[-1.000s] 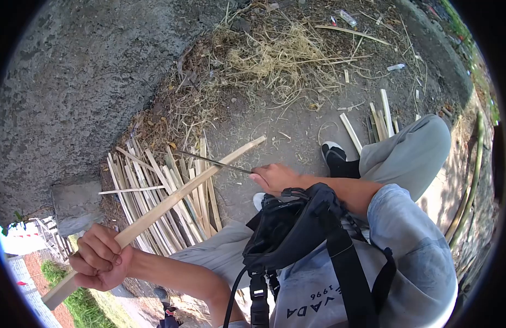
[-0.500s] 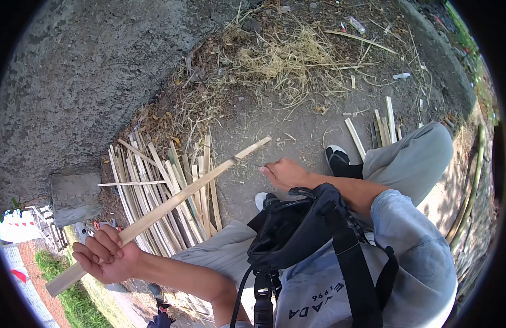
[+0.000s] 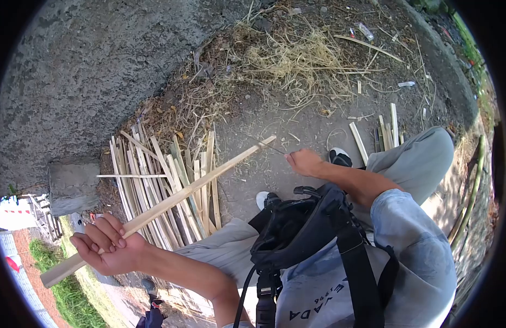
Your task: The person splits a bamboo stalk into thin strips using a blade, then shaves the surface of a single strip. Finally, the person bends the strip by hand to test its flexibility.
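My left hand is wrapped around a long, pale wooden strip near its lower end. The strip slants up and to the right, with a short butt sticking out behind the fist. My right hand is closed on what looks like a knife, its thin dark blade crossing the strip close to the far tip. The knife's handle is hidden inside the fist.
Several pale strips lie in a pile at the left, beneath the held one. Curly shavings cover the ground ahead. More strips lie by my right knee. A rough concrete wall rises at upper left, with a block beside it.
My right hand has moved right and slightly up, the blade passing along the strip toward its far end. My left hand keeps its grip, with the strip shifting slightly.
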Available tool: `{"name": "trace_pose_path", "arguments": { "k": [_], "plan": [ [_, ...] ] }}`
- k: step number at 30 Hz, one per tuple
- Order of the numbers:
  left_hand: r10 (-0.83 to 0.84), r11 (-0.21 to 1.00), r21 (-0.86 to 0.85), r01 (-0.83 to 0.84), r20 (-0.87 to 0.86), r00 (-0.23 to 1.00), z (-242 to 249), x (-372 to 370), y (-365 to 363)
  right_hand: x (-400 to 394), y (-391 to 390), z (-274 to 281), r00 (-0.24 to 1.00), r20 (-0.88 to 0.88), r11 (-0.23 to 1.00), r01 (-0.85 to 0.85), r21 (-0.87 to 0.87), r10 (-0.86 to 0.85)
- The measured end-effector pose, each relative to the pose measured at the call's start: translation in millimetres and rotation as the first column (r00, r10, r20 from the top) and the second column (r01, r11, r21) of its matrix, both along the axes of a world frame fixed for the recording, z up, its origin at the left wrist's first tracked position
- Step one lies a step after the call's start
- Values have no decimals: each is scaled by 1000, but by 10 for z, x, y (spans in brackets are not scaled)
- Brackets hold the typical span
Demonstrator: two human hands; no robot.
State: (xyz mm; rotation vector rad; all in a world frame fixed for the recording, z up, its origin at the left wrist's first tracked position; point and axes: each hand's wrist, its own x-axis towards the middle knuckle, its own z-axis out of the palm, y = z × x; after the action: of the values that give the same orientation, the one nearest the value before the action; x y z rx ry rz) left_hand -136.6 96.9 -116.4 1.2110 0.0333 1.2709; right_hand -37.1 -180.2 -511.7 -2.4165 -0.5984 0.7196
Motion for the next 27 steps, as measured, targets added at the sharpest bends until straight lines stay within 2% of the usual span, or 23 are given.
{"name": "trace_pose_path", "arguments": {
  "k": [2,4,7,10,11,12,15,18,21,24,27],
  "plan": [
    [-17,1000,14,17,14,1000,17,21,4,-112,211,552,997,-52,990,-44,135,51],
    [-69,996,49,68,9,998,6,19,21,-322,440,864,995,13,949,-99,301,99],
    [-161,984,77,159,23,987,0,39,23,-466,479,1081,989,114,778,-146,611,96],
    [-257,960,124,251,33,966,3,25,-4,-381,304,583,994,86,918,-90,386,62],
    [-264,958,123,260,19,964,-12,6,12,-334,262,281,1000,-21,990,-8,143,11],
    [-262,957,134,257,18,965,-16,-11,-1,-267,194,60,992,-110,992,53,-114,-65],
    [-265,953,160,258,22,964,-2,29,-3,-57,-12,67,998,-34,991,-63,-117,59],
    [-228,967,123,224,23,973,-17,12,-28,-131,207,777,999,8,991,-54,120,53],
    [-209,973,105,205,19,978,-6,35,-50,-398,362,742,991,134,846,-92,525,24],
    [-187,979,91,184,22,982,-5,34,-10,-433,258,306,998,-60,977,26,212,-13],
    [-141,988,63,139,23,990,-24,41,98,-265,155,-150,984,-140,994,108,-22,-110]
  ]
}}
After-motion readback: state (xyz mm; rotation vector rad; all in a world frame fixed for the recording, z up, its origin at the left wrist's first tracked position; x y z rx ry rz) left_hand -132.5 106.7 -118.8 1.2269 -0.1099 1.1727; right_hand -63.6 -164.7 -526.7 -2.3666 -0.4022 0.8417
